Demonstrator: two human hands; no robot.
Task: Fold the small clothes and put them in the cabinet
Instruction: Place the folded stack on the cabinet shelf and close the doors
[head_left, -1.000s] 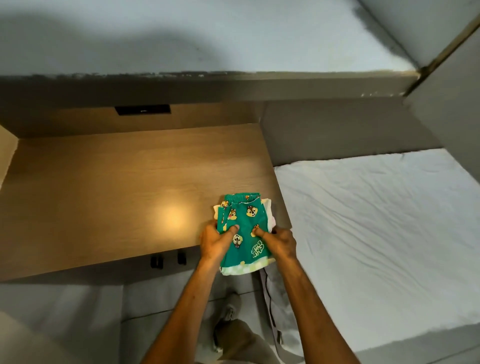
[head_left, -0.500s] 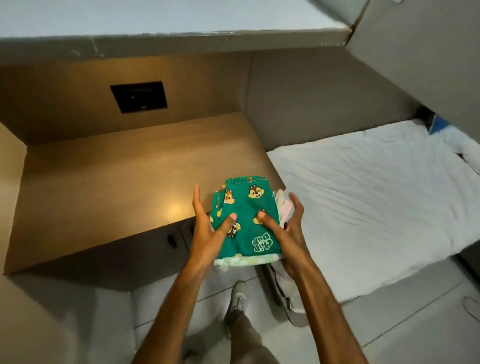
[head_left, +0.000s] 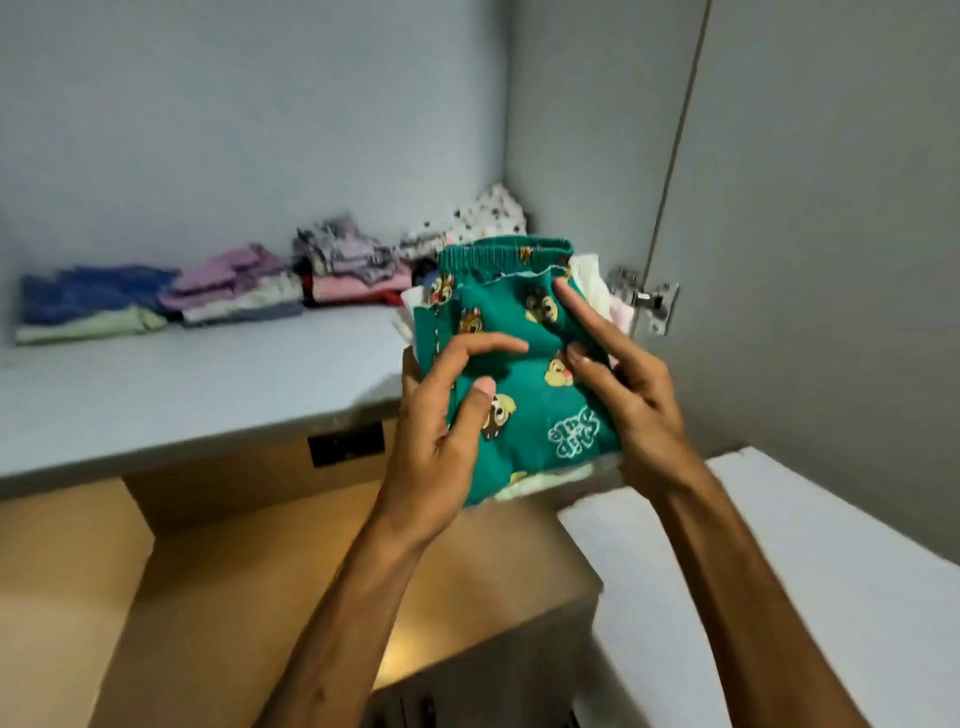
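we pinch the folded green shorts (head_left: 519, 384) between left hand (head_left: 441, 415) and right hand (head_left: 628, 384), waistband pointing toward the cabinet shelf (head_left: 208, 374) just ahead-left.

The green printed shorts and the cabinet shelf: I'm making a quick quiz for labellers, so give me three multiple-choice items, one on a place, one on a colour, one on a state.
1. Where do the folded stacks lie?
A. along the back of the shelf
B. on the bed
C. on the floor

2. What colour is the top garment of the bundle?
A. red
B. green
C. black

3. How is the bundle held?
A. lying flat on the shelf
B. in one hand
C. lifted between the left hand and the right hand

Key: 1 A, the stacks sit in a row by the cabinet's back wall. 2 B, green cartoon-print cloth faces the camera. 3 C, one hand grips each side, in front of the shelf.
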